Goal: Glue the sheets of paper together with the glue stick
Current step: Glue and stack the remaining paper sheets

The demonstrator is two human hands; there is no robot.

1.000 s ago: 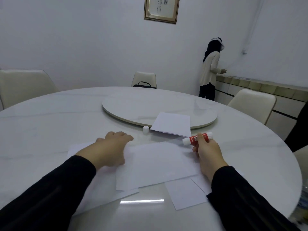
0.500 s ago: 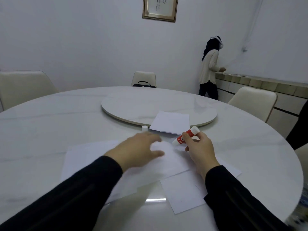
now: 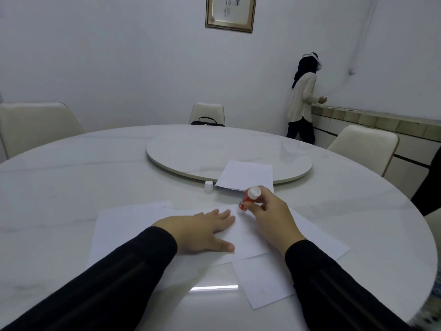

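1. A cream chair (image 3: 35, 125) stands at the far left, behind the round white marble table (image 3: 71, 177).
2. On the near part of the table lie overlapping sheets of white paper (image 3: 128, 225); the widest one reaches furthest left.
3. The left hand (image 3: 202, 231), in a black sleeve (image 3: 114, 278), lies flat on the top sheet with fingers straight and spread, pressing it down and grasping nothing.
4. A small white cap (image 3: 208, 186) stands upright on the bare table beyond the sheets, just beside the edge of the lazy Susan (image 3: 214, 149) and apart from both hands.
5. A folded white sheet (image 3: 247, 176) rests half on the lazy Susan's near rim and half over the table, just beyond the right hand.
6. The glue stick (image 3: 249, 198), red with a white end, is held tilted, its lower end down at the top sheet's far edge; whether it actually touches the paper is hard to tell from this angle.
7. The right hand (image 3: 267, 216) has fingers and thumb curled round the glue stick.
8. A smaller sheet (image 3: 262, 280) pokes out toward the viewer from under the stack, between the two sleeves.
9. Across the table stands a chair with a black bag (image 3: 207, 121) on its seat, beneath a framed picture (image 3: 230, 13) on the wall.
10. Farther right, another person (image 3: 301, 99) stands facing a tiled counter (image 3: 372, 120), with one more cream chair (image 3: 365, 144) near the table's right edge.
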